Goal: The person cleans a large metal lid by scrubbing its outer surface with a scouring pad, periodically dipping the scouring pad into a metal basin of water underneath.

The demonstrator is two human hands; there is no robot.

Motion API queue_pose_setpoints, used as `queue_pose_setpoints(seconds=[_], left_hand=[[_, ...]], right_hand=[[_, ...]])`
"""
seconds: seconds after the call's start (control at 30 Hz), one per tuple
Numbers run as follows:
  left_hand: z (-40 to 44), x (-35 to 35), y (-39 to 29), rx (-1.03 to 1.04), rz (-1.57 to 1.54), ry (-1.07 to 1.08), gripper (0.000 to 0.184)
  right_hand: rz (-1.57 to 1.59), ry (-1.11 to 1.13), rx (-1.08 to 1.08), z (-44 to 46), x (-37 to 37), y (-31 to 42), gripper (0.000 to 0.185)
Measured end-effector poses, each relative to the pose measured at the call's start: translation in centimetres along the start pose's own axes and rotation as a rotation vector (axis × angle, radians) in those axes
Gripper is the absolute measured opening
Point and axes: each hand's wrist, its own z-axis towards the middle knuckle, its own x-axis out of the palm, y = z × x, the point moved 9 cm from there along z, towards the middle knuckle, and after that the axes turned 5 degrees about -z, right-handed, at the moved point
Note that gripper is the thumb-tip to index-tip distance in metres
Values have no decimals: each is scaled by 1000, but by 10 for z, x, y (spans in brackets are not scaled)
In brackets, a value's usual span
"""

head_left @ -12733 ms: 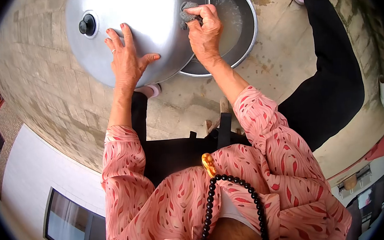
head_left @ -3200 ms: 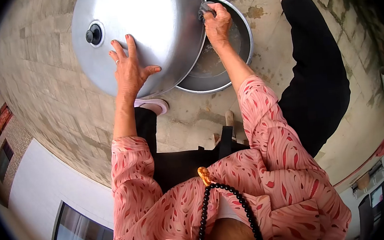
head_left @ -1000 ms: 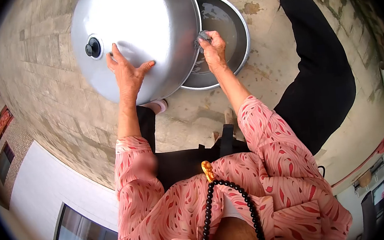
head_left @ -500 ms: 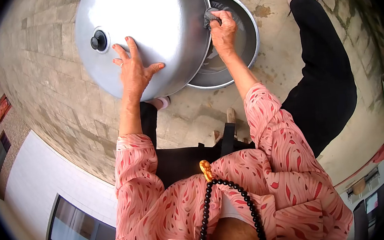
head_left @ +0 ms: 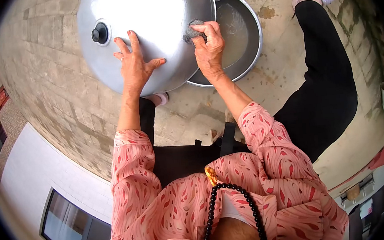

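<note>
A large domed metal pot lid (head_left: 160, 13) with a black knob (head_left: 100, 33) fills the upper middle of the head view. My left hand (head_left: 135, 68) lies on the dome with its fingers spread, just right of the knob. Close to the lid's right rim, my right hand (head_left: 210, 50) pinches a grey scouring pad (head_left: 193, 32) against the metal. Under the lid and to its right stands a wide metal basin (head_left: 255, 46) with cloudy water (head_left: 232, 34) in it. The lid hides the basin's left side.
Paving (head_left: 50, 68) stretches to the left, and the concrete ground near the basin has wet spots. My outstretched leg (head_left: 323, 76) is on the right, and my other foot (head_left: 160, 98) shows below the lid. A building with a window (head_left: 71, 224) is at lower left.
My right hand has moved with the scouring pad from the lid's rim leftward and down onto the dome. The lid has shifted slightly right, with my left hand still resting on it.
</note>
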Motion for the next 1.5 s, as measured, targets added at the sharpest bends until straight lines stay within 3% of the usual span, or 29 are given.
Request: queue_pose_setpoints(seconds=[0.13,0.17,0.23,0.37,0.47,0.53,0.63,0.97,1.17,1.33,1.43,1.5], left_hand=[[0,1,1,0,42,9,128],[-1,3,4,-3,59,8,129],[2,2,2,-31,74,22,130],[-2,2,3,0,74,-2,129],[0,2,3,-74,96,44,128],[-1,-2,-1,-122,60,87,125],[-2,-1,-1,-110,6,83,131],[-5,2,2,-169,-119,92,126],[-28,6,-8,-178,-149,11,99],[-52,15,-16,-21,-282,-64,85],[-68,-13,-15,53,-345,-158,70],[-82,-35,-11,87,-374,-236,60]], right_hand=[[53,-104,116,22,-8,-43,18],[-32,-112,234,35,-13,-72,19],[-91,-130,186,52,-10,-74,20],[-22,-71,-48,74,11,-10,20],[-149,-125,-118,93,8,-36,21],[-208,-60,-55,104,6,-59,24],[-179,15,-137,86,16,-15,27],[-187,120,-51,75,11,-58,23],[16,269,163,50,4,-63,17],[82,382,295,35,-17,-62,17],[113,389,323,43,-26,-105,13],[177,406,413,34,-38,-90,14]])
